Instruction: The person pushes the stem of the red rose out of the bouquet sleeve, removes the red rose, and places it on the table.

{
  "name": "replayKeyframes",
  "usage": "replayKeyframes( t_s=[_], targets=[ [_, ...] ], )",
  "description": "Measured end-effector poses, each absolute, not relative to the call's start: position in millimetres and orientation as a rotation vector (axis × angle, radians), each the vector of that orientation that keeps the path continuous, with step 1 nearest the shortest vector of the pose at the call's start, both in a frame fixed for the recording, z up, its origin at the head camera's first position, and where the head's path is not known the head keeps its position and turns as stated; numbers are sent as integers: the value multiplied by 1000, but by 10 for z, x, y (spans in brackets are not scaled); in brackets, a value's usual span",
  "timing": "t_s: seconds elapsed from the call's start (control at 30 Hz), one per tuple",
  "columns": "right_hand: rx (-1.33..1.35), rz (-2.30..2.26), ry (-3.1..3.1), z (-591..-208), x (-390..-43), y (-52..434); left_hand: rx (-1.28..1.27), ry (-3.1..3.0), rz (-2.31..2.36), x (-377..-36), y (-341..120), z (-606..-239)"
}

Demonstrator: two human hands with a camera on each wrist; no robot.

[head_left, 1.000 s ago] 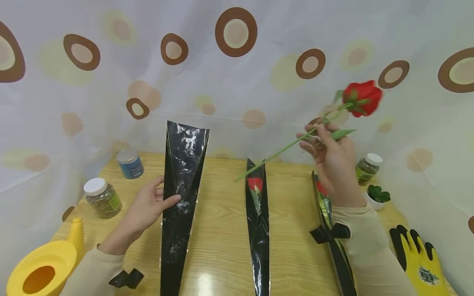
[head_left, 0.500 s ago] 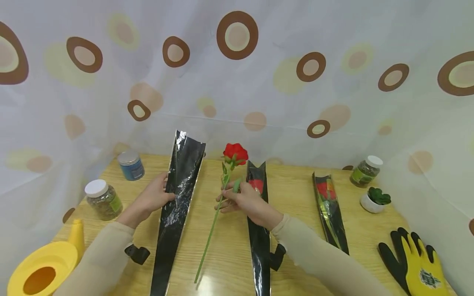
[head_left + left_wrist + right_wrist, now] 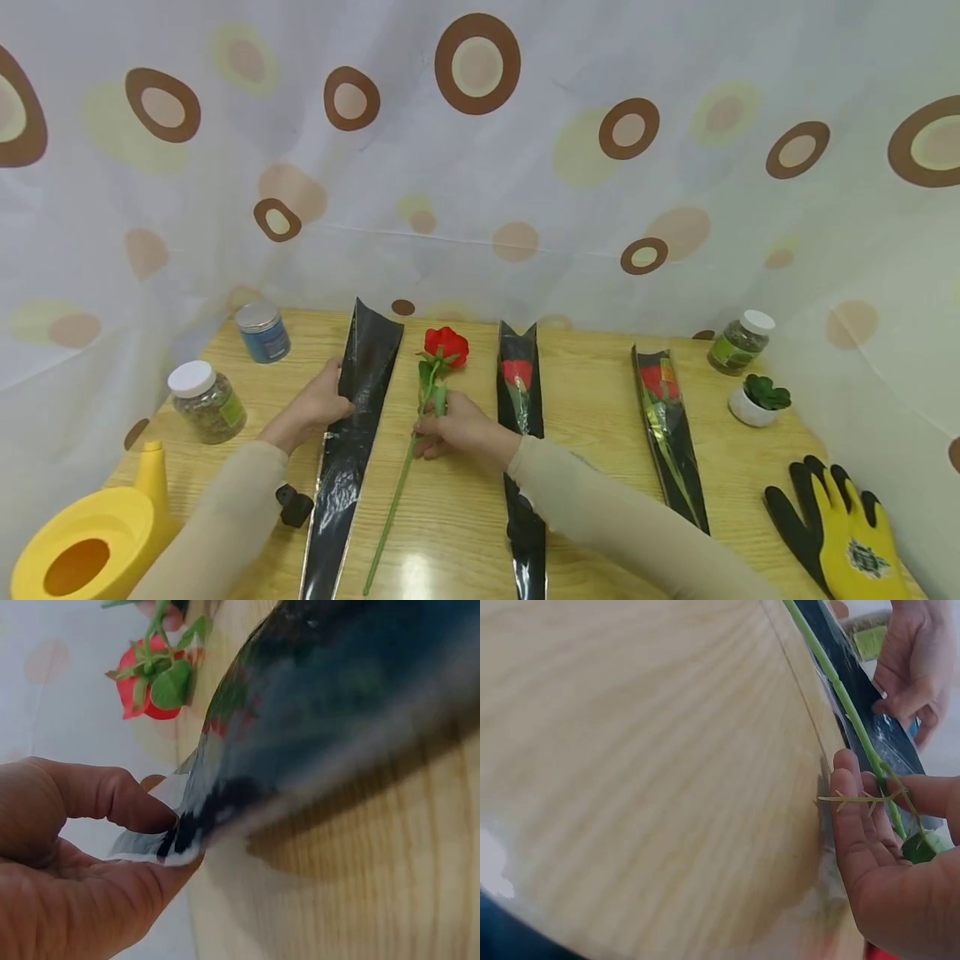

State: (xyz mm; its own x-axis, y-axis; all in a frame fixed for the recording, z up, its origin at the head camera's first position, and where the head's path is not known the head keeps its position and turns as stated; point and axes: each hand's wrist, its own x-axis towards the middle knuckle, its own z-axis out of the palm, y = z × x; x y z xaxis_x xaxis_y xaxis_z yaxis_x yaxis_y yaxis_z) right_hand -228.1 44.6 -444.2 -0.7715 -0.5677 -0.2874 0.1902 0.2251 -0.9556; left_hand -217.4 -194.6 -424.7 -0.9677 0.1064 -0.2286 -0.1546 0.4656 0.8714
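My left hand [image 3: 318, 402] pinches the left edge of a black flower sleeve [image 3: 358, 417] between thumb and fingers; its far end is raised off the table, as the left wrist view also shows. Just right of it, my right hand [image 3: 450, 425] pinches the green stem of a red rose [image 3: 447, 347] below the bloom. The stem slants toward the table's near side, beside the sleeve and apart from it. In the right wrist view the rose stem [image 3: 840, 694] crosses between thumb and fingers.
Right of my hands lie two black sleeves with roses inside, a middle sleeve [image 3: 517, 392] and a right sleeve [image 3: 667, 433]. A yellow watering can [image 3: 97, 525], a jar [image 3: 210, 404] and a blue tin [image 3: 264, 333] stand left. Gloves [image 3: 840, 525], a potted succulent [image 3: 759, 402] and another jar [image 3: 741, 342] are right.
My right hand has brought the rose from the upper right down and left, next to the sleeve. My left hand has lowered and tilted the sleeve toward the table.
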Motion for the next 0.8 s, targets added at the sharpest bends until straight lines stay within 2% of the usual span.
replayKeyframes(
  t_s=[0.27, 0.5, 0.8],
  targets=[
    [-332, -1558, 1935, -4423, -2353, 402, -126, 2731, 1153, -2193, -1951, -4216],
    [-371, -1499, 2017, -4469, -2367, 379, -78, 2836, 912, -2137, -1912, -4114],
    [-549, -1080, 2516, -4309, -2348, 479, -57, 2892, 679, -2112, -1912, -4083]
  ],
)
